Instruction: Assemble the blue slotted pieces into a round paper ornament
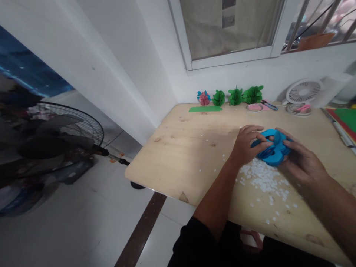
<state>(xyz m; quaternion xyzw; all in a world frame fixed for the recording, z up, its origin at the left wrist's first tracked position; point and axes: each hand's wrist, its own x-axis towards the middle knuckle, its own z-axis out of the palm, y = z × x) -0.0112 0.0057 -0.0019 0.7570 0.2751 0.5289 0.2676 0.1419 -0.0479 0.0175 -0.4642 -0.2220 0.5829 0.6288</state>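
Far left: black-caged floor fan [83,115] on the floor, well apart from the table [167,155]. Table's left edge is rounded at the near corner; wood with a few white specks runs from there to the left forearm. Far edge along the wall: green strip [205,109], pink-and-blue paper figure [204,98] behind it, then three green paper figures [235,96] in a row.

Left hand [246,146]: thumb and forefinger closed on the blue paper piece [275,157], other fingers loose. Piece is layered, held up over the right half of the table. White paper scraps [264,178] spread loose under and near it, no tray, some close to the near edge. Far side: round shallow holder [254,111], pink inside; hand tool [269,105] just right.

Right hand [304,163] clamped on the piece's right side. Beyond it, far: second round holder [299,115] with pink clip [303,108] in or on it, can't tell which; small white fan [304,92] just behind. Coloured sheets [345,120] far right.
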